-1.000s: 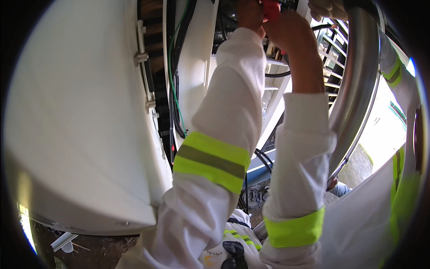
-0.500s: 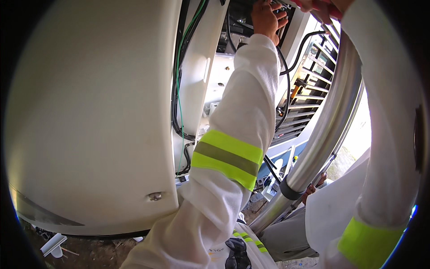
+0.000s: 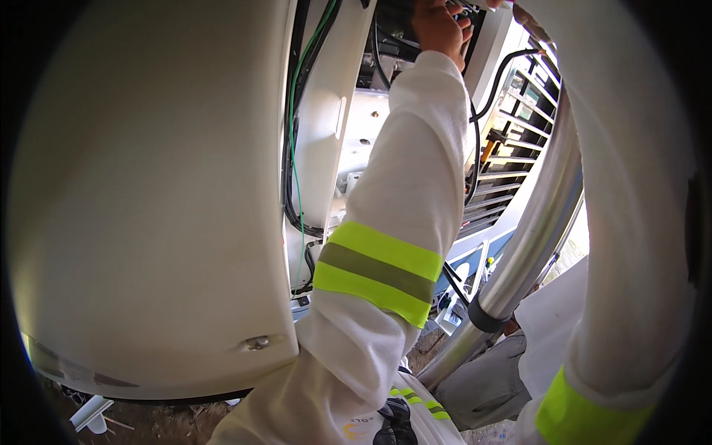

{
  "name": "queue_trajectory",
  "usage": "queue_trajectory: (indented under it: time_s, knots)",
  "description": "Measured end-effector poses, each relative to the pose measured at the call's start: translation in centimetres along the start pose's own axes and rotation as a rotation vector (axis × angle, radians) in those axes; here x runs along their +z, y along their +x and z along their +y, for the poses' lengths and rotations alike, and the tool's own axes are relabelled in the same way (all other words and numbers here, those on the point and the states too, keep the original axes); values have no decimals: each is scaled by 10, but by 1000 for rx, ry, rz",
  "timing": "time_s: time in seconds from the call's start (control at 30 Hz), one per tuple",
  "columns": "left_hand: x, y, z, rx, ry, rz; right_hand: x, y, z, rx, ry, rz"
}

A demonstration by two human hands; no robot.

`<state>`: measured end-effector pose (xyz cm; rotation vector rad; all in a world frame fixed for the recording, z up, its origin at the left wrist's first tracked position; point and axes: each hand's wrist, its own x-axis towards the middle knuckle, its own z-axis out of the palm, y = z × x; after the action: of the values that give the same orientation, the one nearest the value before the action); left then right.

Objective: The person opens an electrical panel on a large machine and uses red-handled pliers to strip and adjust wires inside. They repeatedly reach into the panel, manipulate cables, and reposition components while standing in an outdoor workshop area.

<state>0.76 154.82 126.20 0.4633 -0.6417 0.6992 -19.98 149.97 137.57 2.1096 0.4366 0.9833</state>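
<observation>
At the top edge my left hand (image 3: 439,30) reaches into the dark upper cavity of a tall white cabinet-like housing (image 3: 315,126). Its fingers are bent, and what they grip is too dark to make out. My right hand (image 3: 531,24) is mostly cut off by the top edge, above a slatted grille; its fingers cannot be read. A scrap of pink shows beside it. Near my left wrist, a thick black cable (image 3: 498,87) loops toward the grille (image 3: 519,141). My left sleeve hides part of the housing's inside.
A large cream panel (image 3: 163,193) fills the left side. Black cables with a green wire (image 3: 295,148) run down its edge. A thick metal pole (image 3: 538,215) with a black collar (image 3: 486,314) slants at right. An orange-handled tool (image 3: 488,151) hangs at the grille. Dark sunglasses (image 3: 394,423) hang at my chest.
My left hand has shifted slightly up and left, its fingers less spread. My right hand has moved further past the top edge, and the red-pink thing there has mostly left view.
</observation>
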Motion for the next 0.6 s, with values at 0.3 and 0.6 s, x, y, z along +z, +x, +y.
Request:
queue_trajectory:
  time_s: [0.3,0.6]
  knots:
    - [-3,2,4,26,94,-63,3,-9,8,-50,131,-10]
    - [-4,5,8,24,304,78,19,-1,12,-229,-125,282]
